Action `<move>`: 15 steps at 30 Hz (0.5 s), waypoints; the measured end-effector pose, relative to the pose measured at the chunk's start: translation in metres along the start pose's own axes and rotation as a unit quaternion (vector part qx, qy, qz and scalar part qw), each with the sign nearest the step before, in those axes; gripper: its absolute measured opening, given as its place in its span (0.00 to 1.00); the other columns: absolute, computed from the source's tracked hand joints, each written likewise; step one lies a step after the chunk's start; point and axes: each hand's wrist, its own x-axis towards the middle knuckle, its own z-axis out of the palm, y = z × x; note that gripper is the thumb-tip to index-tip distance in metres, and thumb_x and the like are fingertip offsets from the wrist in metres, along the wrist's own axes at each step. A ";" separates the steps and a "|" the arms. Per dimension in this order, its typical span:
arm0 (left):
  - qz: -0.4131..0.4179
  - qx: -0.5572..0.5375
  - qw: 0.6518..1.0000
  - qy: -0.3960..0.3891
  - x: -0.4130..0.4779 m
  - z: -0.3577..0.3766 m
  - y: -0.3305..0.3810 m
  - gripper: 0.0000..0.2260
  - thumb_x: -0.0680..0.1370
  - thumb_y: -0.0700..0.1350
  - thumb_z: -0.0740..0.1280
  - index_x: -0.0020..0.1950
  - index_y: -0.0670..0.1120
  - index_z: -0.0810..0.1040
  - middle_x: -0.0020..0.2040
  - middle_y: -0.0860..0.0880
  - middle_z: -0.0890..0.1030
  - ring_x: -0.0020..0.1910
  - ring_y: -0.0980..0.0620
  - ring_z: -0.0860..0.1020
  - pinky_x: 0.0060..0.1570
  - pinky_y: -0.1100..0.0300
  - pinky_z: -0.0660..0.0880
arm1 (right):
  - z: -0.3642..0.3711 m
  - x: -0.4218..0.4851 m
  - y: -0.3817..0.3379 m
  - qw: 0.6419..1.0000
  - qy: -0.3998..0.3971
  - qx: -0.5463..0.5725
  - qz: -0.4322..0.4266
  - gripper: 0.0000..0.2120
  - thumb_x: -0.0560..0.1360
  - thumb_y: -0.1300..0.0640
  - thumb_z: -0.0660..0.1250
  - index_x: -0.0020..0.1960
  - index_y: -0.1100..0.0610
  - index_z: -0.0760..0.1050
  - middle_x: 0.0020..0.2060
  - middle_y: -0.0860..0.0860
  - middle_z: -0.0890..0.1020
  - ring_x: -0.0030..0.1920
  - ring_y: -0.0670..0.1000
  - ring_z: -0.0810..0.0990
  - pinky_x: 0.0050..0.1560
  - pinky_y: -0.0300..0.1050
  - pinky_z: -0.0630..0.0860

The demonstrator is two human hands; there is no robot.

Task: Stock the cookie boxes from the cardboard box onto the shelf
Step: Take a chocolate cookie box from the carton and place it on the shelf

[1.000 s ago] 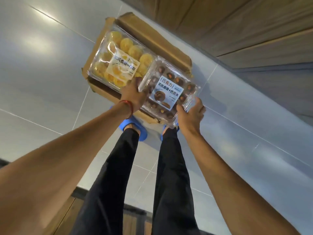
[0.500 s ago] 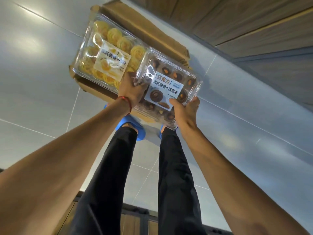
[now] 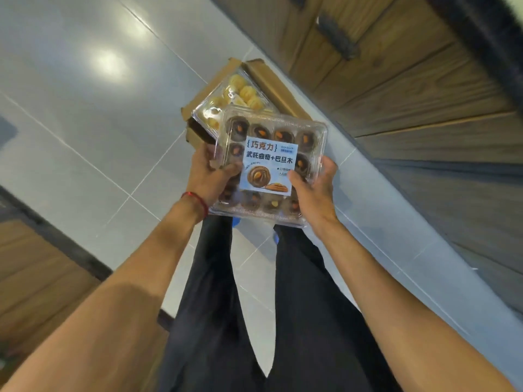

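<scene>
Tiled floor (image 3: 85,108), cardboard box (image 3: 271,83), seemingly yellow cookies (image 3: 243,91)

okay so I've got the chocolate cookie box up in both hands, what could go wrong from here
1. The chocolate cookie box is thin clear plastic held by its side edges between the left hand and right hand; squeezing could flex it or pop the lid.
2. It hangs over the floor, so a slip would likely crack the cookies.
3. The cardboard box with the yellow cookie box sits just ahead of your feet, a possible trip.
</scene>
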 end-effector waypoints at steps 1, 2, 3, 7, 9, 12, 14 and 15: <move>0.003 -0.022 0.999 0.023 -0.017 -0.003 0.002 0.20 0.73 0.42 0.75 0.57 0.47 0.67 0.53 0.46 0.80 0.44 0.53 0.84 0.39 0.59 0.81 | -0.004 -0.009 -0.005 1.000 -0.018 -0.005 -0.022 0.33 0.67 0.43 0.71 0.65 0.34 0.57 0.63 0.46 0.79 0.66 0.57 0.76 0.66 0.63 0.75; 0.003 -0.042 0.998 0.040 -0.034 -0.006 0.002 0.19 0.74 0.40 0.74 0.58 0.46 0.66 0.52 0.47 0.80 0.42 0.55 0.83 0.38 0.61 0.81 | -0.007 -0.020 -0.012 0.999 -0.036 -0.013 -0.035 0.35 0.67 0.43 0.71 0.68 0.34 0.55 0.64 0.48 0.78 0.67 0.58 0.75 0.66 0.63 0.75; 0.002 -0.064 0.996 0.058 -0.050 -0.009 0.002 0.19 0.75 0.39 0.73 0.58 0.45 0.66 0.52 0.47 0.80 0.42 0.56 0.83 0.37 0.62 0.81 | -0.012 -0.030 -0.019 0.997 -0.055 -0.020 -0.054 0.37 0.67 0.42 0.70 0.70 0.32 0.54 0.66 0.49 0.78 0.68 0.58 0.75 0.66 0.63 0.75; 0.003 -0.130 0.985 0.110 -0.115 -0.017 -0.003 0.18 0.76 0.36 0.72 0.59 0.43 0.65 0.50 0.43 0.80 0.36 0.57 0.81 0.32 0.67 0.77 | -0.027 -0.070 -0.044 0.986 -0.116 -0.048 -0.112 0.40 0.70 0.43 0.71 0.75 0.34 0.52 0.70 0.51 0.75 0.68 0.54 0.78 0.63 0.60 0.80; 0.011 -0.157 0.979 0.132 -0.148 -0.020 -0.008 0.18 0.77 0.36 0.70 0.58 0.44 0.63 0.48 0.44 0.80 0.37 0.55 0.80 0.32 0.69 0.76 | -0.032 -0.089 -0.051 0.977 -0.148 -0.065 -0.139 0.40 0.73 0.48 0.72 0.77 0.38 0.54 0.71 0.50 0.75 0.66 0.51 0.79 0.62 0.58 0.81; 0.017 -0.169 0.973 0.157 -0.196 -0.027 -0.022 0.22 0.77 0.39 0.72 0.61 0.45 0.60 0.49 0.49 0.79 0.40 0.57 0.79 0.36 0.69 0.76 | -0.029 -0.119 -0.058 0.958 -0.189 -0.096 -0.191 0.40 0.72 0.46 0.73 0.77 0.37 0.54 0.75 0.46 0.70 0.72 0.50 0.74 0.69 0.56 0.75; 0.019 -0.181 0.966 0.182 -0.226 -0.037 -0.037 0.24 0.76 0.42 0.72 0.62 0.47 0.59 0.49 0.51 0.79 0.42 0.57 0.80 0.38 0.67 0.79 | -0.021 -0.142 -0.060 0.946 -0.214 -0.122 -0.210 0.41 0.75 0.49 0.74 0.80 0.41 0.54 0.77 0.42 0.66 0.75 0.48 0.69 0.73 0.53 0.71; 0.022 -0.188 0.961 0.201 -0.241 -0.043 -0.044 0.24 0.76 0.42 0.72 0.62 0.48 0.59 0.49 0.52 0.79 0.42 0.59 0.79 0.38 0.68 0.78 | -0.017 -0.154 -0.059 0.939 -0.232 -0.128 -0.220 0.41 0.76 0.49 0.74 0.81 0.42 0.53 0.77 0.43 0.65 0.76 0.48 0.67 0.74 0.55 0.69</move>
